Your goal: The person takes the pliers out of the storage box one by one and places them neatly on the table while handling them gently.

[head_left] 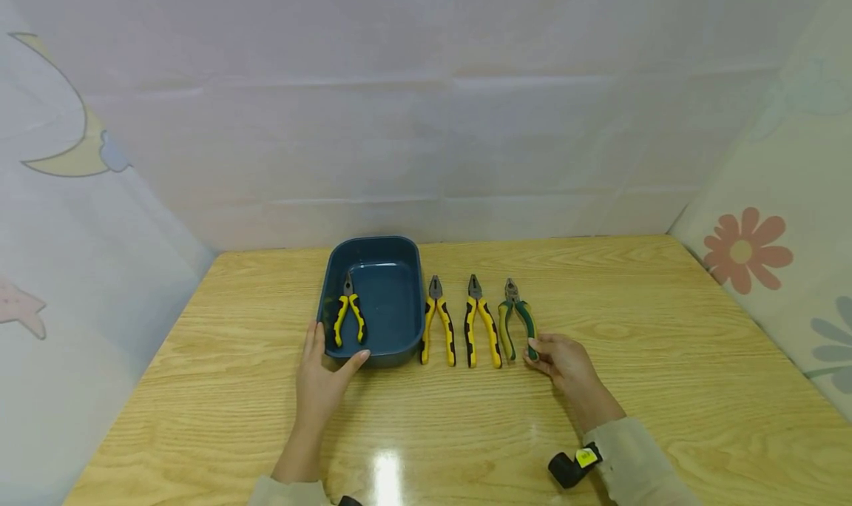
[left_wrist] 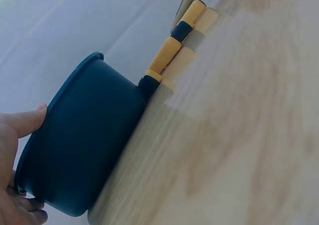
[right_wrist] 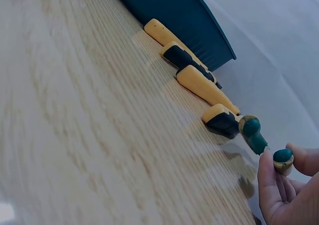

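Observation:
A dark blue bin stands at the middle left of the table. My left hand holds its near left corner, thumb on the near rim and fingers along the left side. Inside lie small yellow-and-black pliers, handles toward me. To the bin's right are two larger yellow-and-black pliers, side by side with handles spread. Rightmost are green pliers; my right hand pinches the end of their right handle between thumb and fingers. In the right wrist view that handle end appears above the tabletop.
The wooden table meets a pale cloth backdrop behind the bin. Patterned cloth hangs at both sides. A black wrist device sits by the right sleeve.

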`<state>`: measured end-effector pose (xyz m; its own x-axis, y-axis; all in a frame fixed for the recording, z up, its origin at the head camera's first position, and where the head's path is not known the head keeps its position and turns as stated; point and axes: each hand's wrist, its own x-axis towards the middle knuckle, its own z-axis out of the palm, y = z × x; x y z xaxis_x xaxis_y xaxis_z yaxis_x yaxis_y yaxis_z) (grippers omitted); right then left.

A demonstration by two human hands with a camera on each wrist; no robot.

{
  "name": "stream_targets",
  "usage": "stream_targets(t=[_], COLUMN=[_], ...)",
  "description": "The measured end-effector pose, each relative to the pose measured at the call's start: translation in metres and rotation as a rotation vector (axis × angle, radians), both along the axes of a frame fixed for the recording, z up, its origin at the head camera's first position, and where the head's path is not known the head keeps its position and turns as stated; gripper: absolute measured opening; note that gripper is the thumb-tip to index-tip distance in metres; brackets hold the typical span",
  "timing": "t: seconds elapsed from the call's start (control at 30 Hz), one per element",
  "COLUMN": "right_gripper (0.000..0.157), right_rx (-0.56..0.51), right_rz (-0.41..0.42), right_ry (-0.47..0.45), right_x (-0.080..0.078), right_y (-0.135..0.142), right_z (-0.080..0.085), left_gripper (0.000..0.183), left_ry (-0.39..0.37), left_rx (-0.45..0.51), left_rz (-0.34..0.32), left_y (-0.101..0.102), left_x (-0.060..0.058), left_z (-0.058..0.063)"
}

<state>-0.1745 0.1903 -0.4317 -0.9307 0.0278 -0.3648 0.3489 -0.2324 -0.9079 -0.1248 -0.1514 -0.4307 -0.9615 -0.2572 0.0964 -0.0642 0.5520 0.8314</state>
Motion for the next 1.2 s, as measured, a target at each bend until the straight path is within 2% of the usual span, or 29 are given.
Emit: stream_targets(t=[0.73,1.2], right_gripper=[0.044,0.037], right_rx=[0.083,0.184], right_rz=[0.046,0.055], right_ry=[-0.011,-0.039], right_x=[-0.0008,0.0004], right_y=[0.0029,0.0012], right_z=[-0.0020,0.0021], left_gripper=[0.100,0.101], left_ry=[-0.030,-0.019], left_rx=[0.010,0.009], left_rz=[0.004,0.005], left_y=[-0.0001,-0.0008], left_x=[-0.0011,-0.0004], left_z=[-0.0008,-0.0006])
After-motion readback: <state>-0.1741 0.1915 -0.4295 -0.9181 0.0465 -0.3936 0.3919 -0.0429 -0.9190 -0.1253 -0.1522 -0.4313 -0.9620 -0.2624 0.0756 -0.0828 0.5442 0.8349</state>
